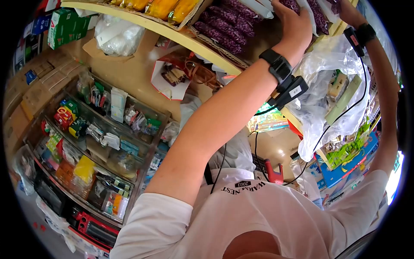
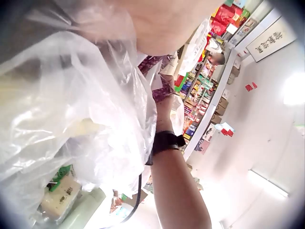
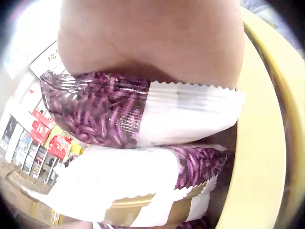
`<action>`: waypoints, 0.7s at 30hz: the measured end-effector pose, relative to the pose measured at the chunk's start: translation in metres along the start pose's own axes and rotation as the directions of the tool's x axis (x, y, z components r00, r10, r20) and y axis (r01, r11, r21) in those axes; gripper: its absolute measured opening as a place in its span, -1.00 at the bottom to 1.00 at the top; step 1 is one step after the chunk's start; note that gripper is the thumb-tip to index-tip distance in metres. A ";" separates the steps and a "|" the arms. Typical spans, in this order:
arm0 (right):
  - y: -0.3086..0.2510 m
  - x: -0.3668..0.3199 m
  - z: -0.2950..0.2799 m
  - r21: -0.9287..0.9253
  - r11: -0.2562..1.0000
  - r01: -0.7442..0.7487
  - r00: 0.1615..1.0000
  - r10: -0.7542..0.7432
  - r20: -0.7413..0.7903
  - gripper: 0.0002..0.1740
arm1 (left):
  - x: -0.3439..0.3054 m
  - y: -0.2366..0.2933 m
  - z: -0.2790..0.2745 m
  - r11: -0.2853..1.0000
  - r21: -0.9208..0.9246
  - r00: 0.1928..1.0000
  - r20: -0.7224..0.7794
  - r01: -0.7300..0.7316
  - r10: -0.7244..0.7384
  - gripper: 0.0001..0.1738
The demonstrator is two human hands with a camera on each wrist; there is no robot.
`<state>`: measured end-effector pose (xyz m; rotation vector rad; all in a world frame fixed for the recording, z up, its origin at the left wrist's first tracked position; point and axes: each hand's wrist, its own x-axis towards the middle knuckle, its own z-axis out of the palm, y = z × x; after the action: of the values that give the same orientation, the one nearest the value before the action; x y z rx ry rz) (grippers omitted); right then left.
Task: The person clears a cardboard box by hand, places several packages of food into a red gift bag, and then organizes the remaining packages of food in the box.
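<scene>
My left hand [image 1: 297, 26] is at the top of the head view, holding clear-and-white packets of purple strips [image 1: 317, 17]. Its fingertips run past the frame edge. Facing it, my right hand [image 1: 351, 15] grips a packet from the other side. In the right wrist view, that packet of purple strips [image 3: 95, 107] lies right under the palm, its serrated white end toward the yellow edge. More packets [image 3: 200, 164] sit stacked against it below. Beside my left hand, an open carton [image 1: 215, 47] holds several similar packets in rows.
A yellow shelf edge [image 1: 164, 21] runs below the cartons, with yellow packets [image 1: 159, 11] further left. Crumpled clear plastic [image 1: 319, 64] hangs beneath the hands. Tiered shelves of small goods [image 1: 99, 146] stand at left. A cable [image 1: 349, 108] trails from the right wrist.
</scene>
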<state>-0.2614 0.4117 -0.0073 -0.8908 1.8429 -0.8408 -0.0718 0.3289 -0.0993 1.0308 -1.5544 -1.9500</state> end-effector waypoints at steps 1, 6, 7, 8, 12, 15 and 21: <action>-0.001 0.000 0.000 0.037 0.999 -0.007 1.000 0.007 -0.003 -0.42 | -0.004 0.009 -0.002 0.993 -0.038 0.994 0.007 0.110 -0.110 -0.17; 0.000 0.010 0.008 0.432 0.863 -0.261 0.964 0.259 0.066 -0.47 | -0.011 0.039 -0.036 0.889 -0.168 0.899 0.189 0.425 -0.394 -0.46; 0.007 0.009 0.006 0.458 0.855 -0.244 0.970 0.226 0.094 -0.47 | -0.005 0.028 -0.036 0.908 -0.138 0.909 0.202 0.396 -0.366 -0.40; -0.032 -0.004 0.011 0.128 0.866 -0.483 0.863 0.496 -0.097 -0.43 | -0.007 0.046 -0.043 0.846 -0.197 0.856 0.280 0.495 -0.435 -0.37; 0.007 0.009 0.001 -0.321 0.816 0.482 0.865 -0.385 0.321 -0.74 | -0.010 0.070 -0.061 0.845 -0.136 0.827 0.335 0.517 -0.452 -0.27; 0.019 -0.005 0.014 -0.144 0.921 0.362 0.930 -0.346 0.123 -0.78 | -0.015 0.073 -0.068 0.822 -0.189 0.824 0.328 0.537 -0.463 -0.21; -0.027 -0.072 0.069 -0.509 0.784 0.355 0.850 -0.497 -0.173 -0.49 | -0.018 0.114 -0.129 0.988 -0.076 0.924 0.369 0.136 -0.099 -0.39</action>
<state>-0.1678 0.4456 0.0195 -1.6156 2.1916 -0.8577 0.0262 0.2298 0.0032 0.7657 -1.5888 -2.3848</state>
